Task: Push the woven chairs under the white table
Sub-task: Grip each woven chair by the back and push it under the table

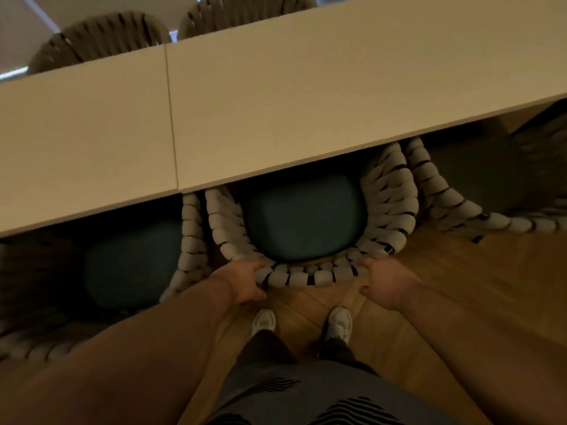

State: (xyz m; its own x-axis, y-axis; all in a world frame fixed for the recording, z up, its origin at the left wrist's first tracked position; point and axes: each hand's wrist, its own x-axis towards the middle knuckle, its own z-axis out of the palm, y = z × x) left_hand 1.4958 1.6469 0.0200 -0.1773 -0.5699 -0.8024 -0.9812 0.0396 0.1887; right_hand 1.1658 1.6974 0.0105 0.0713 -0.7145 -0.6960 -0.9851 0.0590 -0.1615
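Stretching across the whole width of the view, the white table (306,96) shows a thin seam running front to back left of centre. Wooden floor (445,286) fills the lower right. Below the table's near edge stands the middle woven chair (389,204), its thick pale cords curling round a dark teal seat cushion (303,219); the front of the seat is already beneath the tabletop, the curved back rail still out on the person's side. Left neighbouring chair (129,265) sits in shadow, partly under the table, just beside the middle one, rails nearly touching. Right neighbouring chair (460,207) likewise beside it, seat mostly hidden. Two more woven backs, far chairs (104,38), rise beyond the far edge. Both bare arms reach forward. Left hand (245,283) grips the back rail, fingers wrapped over the top, thumb underneath. Right hand (383,286) rests on the rail's right end, fingers curled onto the cords, thumb hanging free below. White shoes (339,323) stand just behind the chair.
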